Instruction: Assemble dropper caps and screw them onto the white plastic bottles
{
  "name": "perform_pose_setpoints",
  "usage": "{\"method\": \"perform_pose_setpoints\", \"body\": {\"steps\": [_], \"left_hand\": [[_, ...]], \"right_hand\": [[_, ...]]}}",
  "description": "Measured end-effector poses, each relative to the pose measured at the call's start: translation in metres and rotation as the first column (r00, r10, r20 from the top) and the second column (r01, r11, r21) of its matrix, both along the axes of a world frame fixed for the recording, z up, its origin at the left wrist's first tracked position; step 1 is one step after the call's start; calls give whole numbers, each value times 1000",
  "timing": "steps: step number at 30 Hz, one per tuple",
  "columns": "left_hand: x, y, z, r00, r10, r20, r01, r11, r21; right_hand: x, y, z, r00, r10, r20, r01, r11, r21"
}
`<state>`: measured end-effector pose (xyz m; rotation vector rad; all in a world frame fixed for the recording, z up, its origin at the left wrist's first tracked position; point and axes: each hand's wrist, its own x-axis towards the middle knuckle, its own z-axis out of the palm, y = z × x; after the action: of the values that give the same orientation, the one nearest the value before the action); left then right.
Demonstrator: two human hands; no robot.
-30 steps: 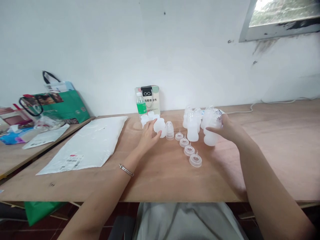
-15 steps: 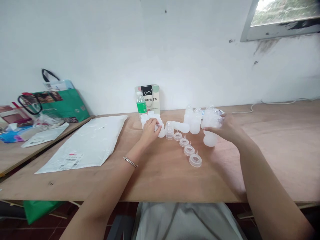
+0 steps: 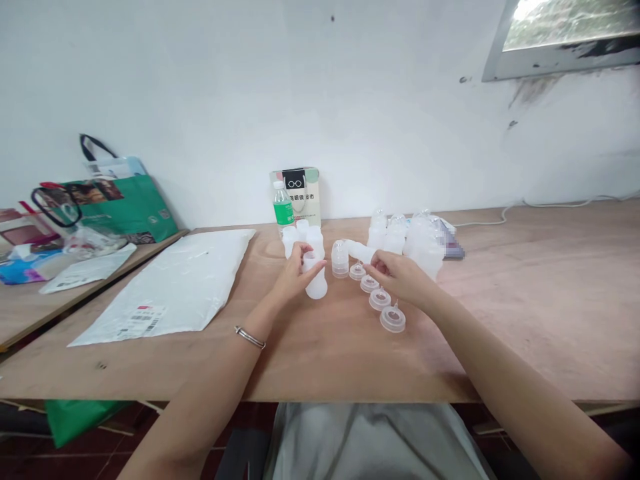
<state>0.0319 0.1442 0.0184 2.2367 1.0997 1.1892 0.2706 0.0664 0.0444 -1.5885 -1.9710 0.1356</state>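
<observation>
My left hand point(image 3: 299, 272) grips a translucent white baby bottle body point(image 3: 317, 287) by its neck, just in front of several similar bottle bodies point(image 3: 314, 237). My right hand point(image 3: 397, 272) hovers with thumb and fingers slightly apart beside the teat rings, its fingertips close to the farthest teat ring point(image 3: 357, 271). More teat rings run toward me in a slanting row, the nearest teat ring point(image 3: 393, 319) at the front. A clear domed cap point(image 3: 340, 260) stands left of them. Behind my right hand one bottle body point(image 3: 359, 251) lies on its side.
Capped bottles point(image 3: 425, 243) stand together at the right rear. A green-labelled water bottle point(image 3: 283, 208) and a paper bag point(image 3: 311, 193) stand by the wall. At left lie a white mailing bag point(image 3: 175, 287) and, farther off, a green bag point(image 3: 135, 210). A cable point(image 3: 505, 215) runs along the back.
My right hand has left the capped bottles and moved left to the teat rings. My left hand has drawn one bottle body toward me from the group.
</observation>
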Motion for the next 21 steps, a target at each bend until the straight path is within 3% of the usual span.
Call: {"method": "perform_pose_setpoints", "body": {"steps": [4, 7, 10, 13, 17, 21], "left_hand": [[3, 2, -14, 985, -174, -18, 172, 983, -69], [4, 0, -19, 969, -235, -72, 220, 960, -175], [5, -2, -19, 964, -254, -79, 232, 948, -219], [6, -4, -18, 958, -280, -56, 260, 936, -235], [7, -8, -16, 946, -325, 9, 315, 907, -278], [7, -14, -12, 936, -351, 14, 340, 896, -286]], "right_hand": [[7, -1, -6, 987, -56, 148, 93, 962, -257], [9, -4, -8, 968, 23, 250, 80, 917, -391], [5, -5, -8, 947, 88, 307, 63, 891, -449], [1, -6, -8, 929, 93, 358, 79, 895, -439], [1, -6, -7, 934, 37, 356, 87, 942, -324], [5, -4, -4, 996, 36, 84, -16, 973, -229]]}}
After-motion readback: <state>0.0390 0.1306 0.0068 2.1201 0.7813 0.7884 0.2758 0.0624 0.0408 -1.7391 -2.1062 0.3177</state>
